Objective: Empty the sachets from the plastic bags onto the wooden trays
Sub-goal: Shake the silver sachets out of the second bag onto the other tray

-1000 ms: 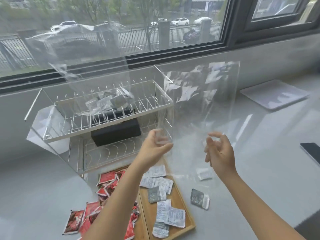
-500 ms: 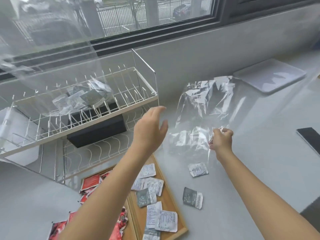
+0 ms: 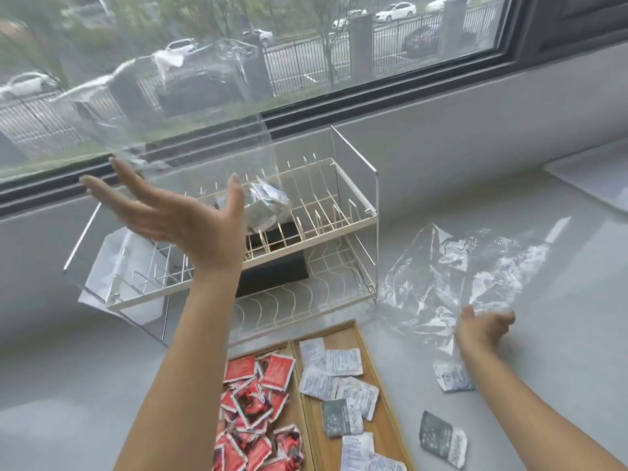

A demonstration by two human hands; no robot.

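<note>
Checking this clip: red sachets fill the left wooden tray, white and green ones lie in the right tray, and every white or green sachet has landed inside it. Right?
Not quite. The head view shows two sachets lying on the counter, outside the right tray. The red sachets do fill the left tray.

Two bare forearms, nothing worn.
The left hand [image 3: 180, 219] and right hand [image 3: 482, 329] show no gloves, rings, watch or bracelet; no sleeve reaches either forearm; the nails are short.

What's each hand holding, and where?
Right hand pinches the empty plastic bag at its near edge. Left hand is open, holding nothing.
</note>
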